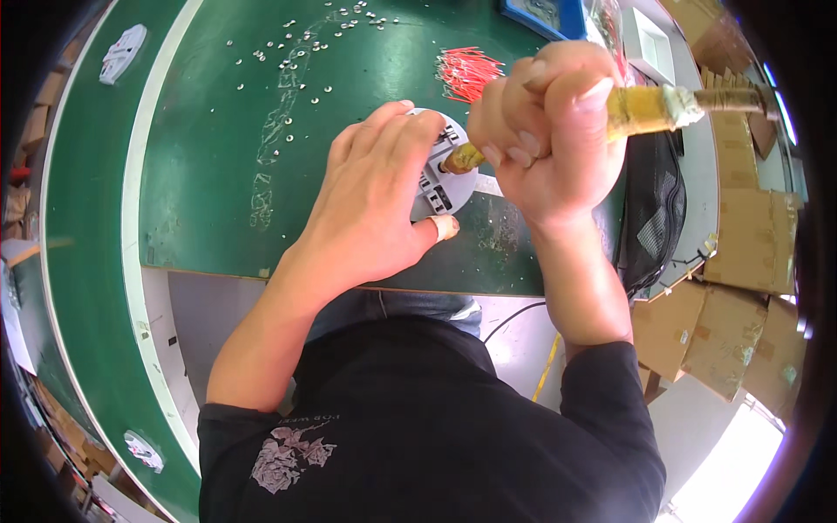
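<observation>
A round, light grey plastic housing with dark slots and small fittings lies on the green work table. My left hand grips its left side, fingers over the far edge and the taped thumb by the near edge. My right hand is closed in a fist around an electric screwdriver wrapped in worn yellow tape. The tool slants across, its tip over the middle of the housing and its cord end out to the right. Part of the housing is hidden under my left fingers.
Small metal pieces are strewn over the far left of the table. A pile of red wires lies beyond the housing. A blue tray and a black mesh bag are on the right. White housings rest on the green belt.
</observation>
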The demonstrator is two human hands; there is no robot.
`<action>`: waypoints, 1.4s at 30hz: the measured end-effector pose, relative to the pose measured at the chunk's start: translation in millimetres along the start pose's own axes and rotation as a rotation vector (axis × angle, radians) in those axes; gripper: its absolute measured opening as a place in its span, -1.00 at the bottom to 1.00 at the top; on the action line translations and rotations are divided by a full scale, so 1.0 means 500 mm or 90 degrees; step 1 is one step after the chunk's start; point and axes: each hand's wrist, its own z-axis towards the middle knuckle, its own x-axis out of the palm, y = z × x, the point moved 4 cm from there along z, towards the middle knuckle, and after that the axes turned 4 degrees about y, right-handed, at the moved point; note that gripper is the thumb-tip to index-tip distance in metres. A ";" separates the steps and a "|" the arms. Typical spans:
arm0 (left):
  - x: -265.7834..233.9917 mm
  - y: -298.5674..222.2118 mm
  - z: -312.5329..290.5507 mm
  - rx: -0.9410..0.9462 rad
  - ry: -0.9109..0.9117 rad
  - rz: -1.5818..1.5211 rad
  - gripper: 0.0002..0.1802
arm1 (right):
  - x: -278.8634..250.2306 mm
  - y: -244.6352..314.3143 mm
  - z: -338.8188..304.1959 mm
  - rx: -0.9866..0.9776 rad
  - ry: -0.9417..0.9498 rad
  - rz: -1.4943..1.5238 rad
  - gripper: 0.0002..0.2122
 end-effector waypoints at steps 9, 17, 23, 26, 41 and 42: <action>0.007 0.005 -0.012 0.005 -0.058 -0.009 -0.04 | 0.044 -0.017 -0.002 -0.043 0.166 -0.101 -0.70; 0.019 0.001 -0.005 -0.015 -0.075 -0.010 -0.02 | 0.051 -0.026 -0.016 -0.031 -0.124 -0.243 -0.77; -0.014 -0.024 -0.014 0.002 -0.108 0.017 -0.04 | 0.058 0.129 0.035 -0.068 -0.092 -0.050 -0.82; -0.056 -0.029 -0.023 0.008 -0.132 -0.103 -0.10 | 0.052 0.166 0.014 -0.091 -0.123 -0.086 -0.84; -0.076 -0.046 -0.077 0.034 -0.212 -0.725 -0.19 | 0.125 0.044 -0.070 0.343 -0.158 -0.084 -0.84; -0.077 -0.048 -0.077 0.035 -0.210 -0.725 -0.19 | 0.124 0.039 -0.077 0.325 -0.168 -0.017 -0.86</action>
